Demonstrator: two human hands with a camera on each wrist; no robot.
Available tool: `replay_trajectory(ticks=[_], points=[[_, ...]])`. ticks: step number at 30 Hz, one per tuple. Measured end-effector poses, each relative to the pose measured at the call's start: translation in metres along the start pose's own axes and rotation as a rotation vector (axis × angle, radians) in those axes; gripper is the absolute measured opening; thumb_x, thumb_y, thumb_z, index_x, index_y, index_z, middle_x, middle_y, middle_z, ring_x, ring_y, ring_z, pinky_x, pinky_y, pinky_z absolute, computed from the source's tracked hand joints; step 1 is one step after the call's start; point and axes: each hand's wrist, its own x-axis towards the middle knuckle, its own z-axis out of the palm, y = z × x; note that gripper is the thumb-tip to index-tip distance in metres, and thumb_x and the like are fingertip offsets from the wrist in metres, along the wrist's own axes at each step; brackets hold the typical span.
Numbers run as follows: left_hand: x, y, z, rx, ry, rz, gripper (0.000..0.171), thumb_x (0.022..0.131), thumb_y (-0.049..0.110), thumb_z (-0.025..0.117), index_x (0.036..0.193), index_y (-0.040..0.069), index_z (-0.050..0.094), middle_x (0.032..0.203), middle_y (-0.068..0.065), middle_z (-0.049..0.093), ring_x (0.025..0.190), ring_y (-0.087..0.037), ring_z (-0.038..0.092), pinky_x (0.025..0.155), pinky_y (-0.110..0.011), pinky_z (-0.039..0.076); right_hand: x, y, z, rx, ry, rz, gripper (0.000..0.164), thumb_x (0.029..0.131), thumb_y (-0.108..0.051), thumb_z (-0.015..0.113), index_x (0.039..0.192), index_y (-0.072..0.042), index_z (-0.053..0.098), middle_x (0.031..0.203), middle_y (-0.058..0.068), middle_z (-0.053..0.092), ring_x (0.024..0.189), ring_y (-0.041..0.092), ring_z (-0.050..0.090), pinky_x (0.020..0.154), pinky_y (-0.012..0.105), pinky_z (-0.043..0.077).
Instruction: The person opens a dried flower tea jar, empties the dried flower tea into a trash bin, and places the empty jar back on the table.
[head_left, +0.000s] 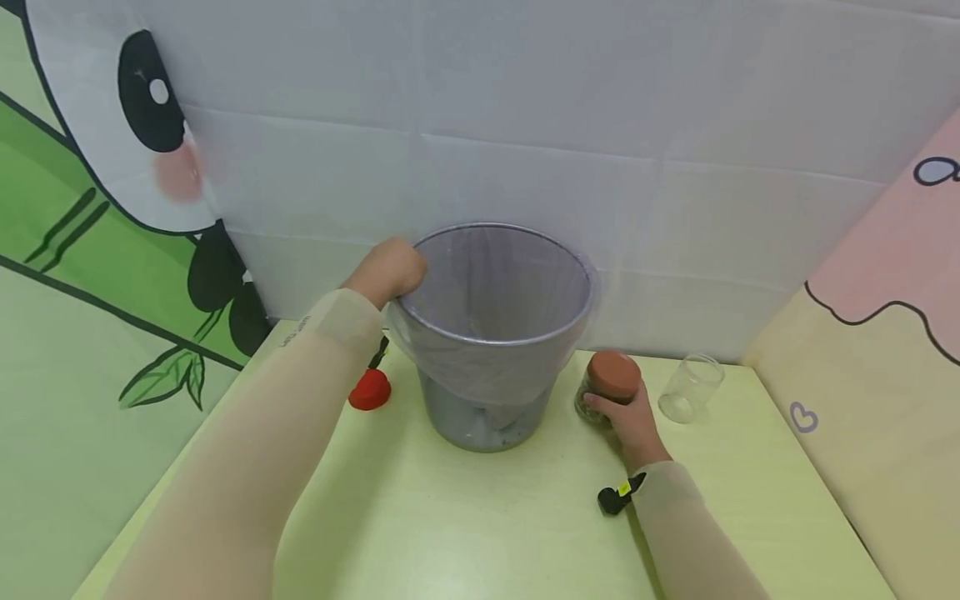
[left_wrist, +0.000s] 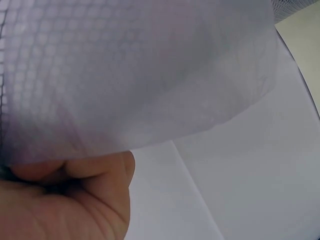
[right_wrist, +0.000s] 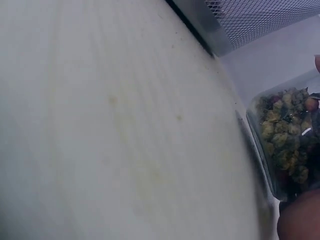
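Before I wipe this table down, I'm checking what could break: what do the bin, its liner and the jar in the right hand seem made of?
Bin: probably metal, grey, judging by its fine mesh wall and smooth base band. Liner: thin, hazy plastic film, since it wrinkles and shows mesh through. Jar: glossy, clear glass or hard plastic; its wall is see-through with a glint.

No word, brand or number could be read for certain. A short row of small dark lettering [head_left: 295, 332] ran slantwise on the left sleeve [head_left: 258, 467], near its wrist end; it was probably print, but too small to make out. A yellow tag [head_left: 624, 488] stood on the black strap [head_left: 637, 481] at the right sleeve [head_left: 693, 529], too small to tell any marks. A purple heart sign [head_left: 803, 417] stood in outline on the right wall [head_left: 877, 475].
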Motion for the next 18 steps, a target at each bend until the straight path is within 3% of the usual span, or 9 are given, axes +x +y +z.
replay_trajectory(ticks=[10,13,18], points=[[-0.001,0.002,0.001,0.002,-0.025,0.016,0.045,0.103,0.012,0.027,0.116,-0.016,0.060,0.133,-0.031,0.055,0.112,-0.038,0.055,0.107,-0.050,0.042,-0.014,-0.020,0.001,-0.141,0.076,-0.003,0.103,0.080,-0.021,0.092,0.160,-0.017,0.028,0.152,0.008,0.043,0.141,0.025,0.039,0.119,0.044,0.025],[0.000,0.004,0.003,0.026,-0.032,0.033,0.045,0.104,0.012,0.027,0.113,-0.016,0.061,0.130,-0.031,0.056,0.108,-0.037,0.055,0.105,-0.048,0.044,-0.023,-0.024,0.002,-0.121,0.102,-0.015,0.105,0.080,-0.022,0.092,0.161,-0.019,0.026,0.153,0.007,0.042,0.141,0.023,0.038,0.119,0.044,0.026],[0.003,0.003,0.004,-0.019,-0.026,0.005,0.043,0.103,0.012,0.029,0.113,-0.014,0.061,0.121,-0.028,0.059,0.099,-0.035,0.056,0.097,-0.047,0.048,-0.030,-0.025,0.005,-0.094,0.115,-0.066,0.100,0.080,-0.017,0.091,0.160,-0.023,0.031,0.149,0.003,0.045,0.136,0.017,0.042,0.116,0.041,0.029]])
